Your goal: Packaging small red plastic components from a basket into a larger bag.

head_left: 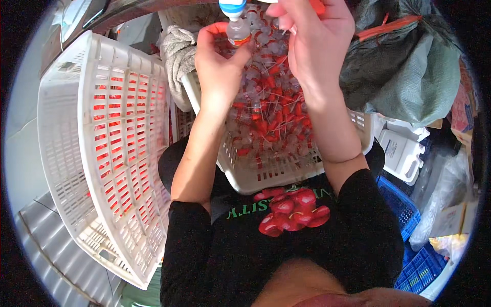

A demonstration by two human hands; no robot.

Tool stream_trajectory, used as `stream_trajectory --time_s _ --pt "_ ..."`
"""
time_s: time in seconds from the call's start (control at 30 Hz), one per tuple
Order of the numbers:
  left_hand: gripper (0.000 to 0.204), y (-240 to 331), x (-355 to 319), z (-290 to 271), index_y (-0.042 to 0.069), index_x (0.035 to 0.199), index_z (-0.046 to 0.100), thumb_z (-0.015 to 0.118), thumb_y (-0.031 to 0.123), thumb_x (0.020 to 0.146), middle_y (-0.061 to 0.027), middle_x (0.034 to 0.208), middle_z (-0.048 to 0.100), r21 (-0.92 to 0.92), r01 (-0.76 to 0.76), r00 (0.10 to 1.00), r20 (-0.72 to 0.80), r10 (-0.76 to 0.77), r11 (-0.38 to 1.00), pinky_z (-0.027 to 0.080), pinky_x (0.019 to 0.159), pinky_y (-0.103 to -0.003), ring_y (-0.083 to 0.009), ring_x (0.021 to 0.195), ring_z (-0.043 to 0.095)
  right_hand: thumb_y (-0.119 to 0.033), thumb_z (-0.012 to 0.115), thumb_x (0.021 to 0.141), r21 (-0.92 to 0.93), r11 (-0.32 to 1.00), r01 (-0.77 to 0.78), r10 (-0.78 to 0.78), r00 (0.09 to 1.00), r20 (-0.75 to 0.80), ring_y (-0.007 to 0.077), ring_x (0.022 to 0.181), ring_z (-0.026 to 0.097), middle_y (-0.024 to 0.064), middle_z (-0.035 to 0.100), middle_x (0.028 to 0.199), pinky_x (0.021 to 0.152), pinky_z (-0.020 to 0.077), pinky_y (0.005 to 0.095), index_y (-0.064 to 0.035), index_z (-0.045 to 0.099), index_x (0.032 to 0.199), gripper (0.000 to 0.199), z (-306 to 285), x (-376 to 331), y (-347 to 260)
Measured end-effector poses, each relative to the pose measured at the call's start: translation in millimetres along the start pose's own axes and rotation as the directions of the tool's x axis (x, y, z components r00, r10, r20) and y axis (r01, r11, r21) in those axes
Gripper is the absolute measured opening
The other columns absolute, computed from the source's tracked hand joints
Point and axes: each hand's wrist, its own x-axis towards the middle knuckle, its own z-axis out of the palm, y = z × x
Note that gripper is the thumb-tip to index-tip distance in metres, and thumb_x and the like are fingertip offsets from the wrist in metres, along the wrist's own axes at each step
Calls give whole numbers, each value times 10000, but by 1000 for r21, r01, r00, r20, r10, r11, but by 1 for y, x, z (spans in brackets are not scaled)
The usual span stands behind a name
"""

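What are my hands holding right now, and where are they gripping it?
The left hand grips a small clear bottle around its body. The right hand is by its blue cap; its own grip cannot be told.

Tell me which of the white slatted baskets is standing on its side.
The big white basket at the person's left: it is tipped up, its slatted base facing sideways. The one in the lap sits level, full of small red-and-clear parts.

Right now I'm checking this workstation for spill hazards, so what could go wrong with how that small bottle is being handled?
1. The left hand pinches the small clear bottle only by its lower part, high above the white basket; a slip would likely drop it among the red and clear parts.
2. The right hand works right at the bottle's blue cap, so a tug might tip the bottle.
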Motion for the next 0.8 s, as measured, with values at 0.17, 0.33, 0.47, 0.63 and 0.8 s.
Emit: stream_trajectory --time_s 0.17,0.33,0.47,0.63,0.8 --pt "334 4 0 -1 -12 1047 462 617 -65 756 -78 951 582 -6 22 999 49 -22 1000 460 776 -262 -132 863 563 -16 585 811 -1 1000 16 -16 1000 5 34 569 507 4 557 720 493 367 150 2 553 850 53 -1 5 2" --pt "336 9 0 -2 -16 1052 455 619 -61 762 -81 948 586 48 36 997 71 -40 998 461 785 -262 -133 869 564 -1 555 811 175 965 193 -216 969 121 42 572 504 7 551 720 507 380 160 4 550 850 40 -4 11 22" --pt "339 4 2 -2 -1 988 485 685 0 714 -47 822 600 13 -33 999 39 33 999 465 650 -225 -99 711 571 -1 533 814 223 943 249 -284 948 143 46 580 503 14 549 725 520 387 166 5 547 856 45 -6 8 25" --pt "333 5 2 -2 -3 983 486 685 -2 715 -51 830 603 39 -43 999 31 41 998 466 666 -226 -97 731 571 -17 522 821 58 998 39 -40 999 0 47 588 508 21 552 730 524 387 166 5 545 858 49 -1 -4 14" --pt "328 6 2 -1 -2 980 486 683 -5 717 -52 839 606 33 -45 998 43 43 998 463 685 -226 -96 750 570 -27 523 822 306 900 311 -365 921 135 46 586 509 24 556 736 518 380 164 2 542 849 44 -6 8 38"
